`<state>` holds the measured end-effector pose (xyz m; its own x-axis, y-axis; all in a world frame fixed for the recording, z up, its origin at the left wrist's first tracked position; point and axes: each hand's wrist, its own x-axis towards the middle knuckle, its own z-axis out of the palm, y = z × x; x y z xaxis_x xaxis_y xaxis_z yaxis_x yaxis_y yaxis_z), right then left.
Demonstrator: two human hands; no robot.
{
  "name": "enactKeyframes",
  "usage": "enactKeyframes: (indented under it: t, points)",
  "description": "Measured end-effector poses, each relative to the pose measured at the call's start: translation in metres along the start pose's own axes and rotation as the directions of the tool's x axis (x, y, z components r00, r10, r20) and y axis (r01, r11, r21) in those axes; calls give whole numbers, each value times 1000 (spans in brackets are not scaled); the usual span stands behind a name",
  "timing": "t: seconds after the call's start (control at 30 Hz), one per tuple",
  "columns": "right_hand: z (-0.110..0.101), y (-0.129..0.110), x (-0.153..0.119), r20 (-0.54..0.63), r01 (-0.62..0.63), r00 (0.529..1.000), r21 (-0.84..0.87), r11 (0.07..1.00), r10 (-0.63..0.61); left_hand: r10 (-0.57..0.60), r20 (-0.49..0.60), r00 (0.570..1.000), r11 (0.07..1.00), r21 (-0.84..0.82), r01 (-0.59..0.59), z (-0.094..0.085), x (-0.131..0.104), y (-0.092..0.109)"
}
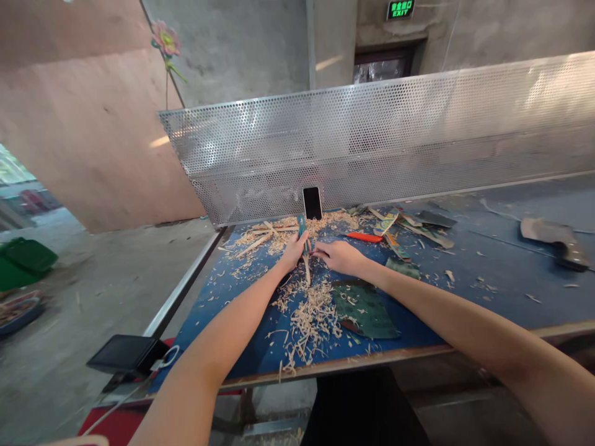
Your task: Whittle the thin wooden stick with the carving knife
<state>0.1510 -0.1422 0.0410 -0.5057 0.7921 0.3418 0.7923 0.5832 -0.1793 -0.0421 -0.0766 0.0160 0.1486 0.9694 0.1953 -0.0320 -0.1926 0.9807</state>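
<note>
My left hand [292, 253] is closed around a narrow pale wooden stick [307, 274], whose lower end points toward me. A flat teal piece [302, 224] rises above the fingers in the same grip; its kind is unclear. Just right of the stick, my right hand [340, 256] is closed, and a small dark end shows at its fingertips, too small to name. Curled wood shavings [316, 319] lie heaped below both hands. Beside that heap rests a dark green sheet of sandpaper [365, 313].
A phone [312, 203] leans against the perforated metal screen [279, 145] behind the blue table [209, 316]. An orange-handled knife [364, 237] lies right of the hands, near wood scraps [423, 230]. A black device with a cable [125, 354] sits at the left corner.
</note>
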Motion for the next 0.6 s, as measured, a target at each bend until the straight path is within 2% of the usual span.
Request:
enactKeyframes:
  t: [0.2, 0.43, 0.6]
  points:
    - [0, 6, -1, -75, -33, 996, 77, 997, 39, 3, 26, 1000, 1000, -26, -3, -2, 2, -2]
    - [6, 10, -2, -104, 20, 995, 112, 994, -8, 45, 11, 999, 998, -36, -45, -3, 0, -1]
    - [9, 13, -3, -113, 41, 993, 144, 989, -25, -39, -60, 997, 993, -109, 33, 0, 2, 0]
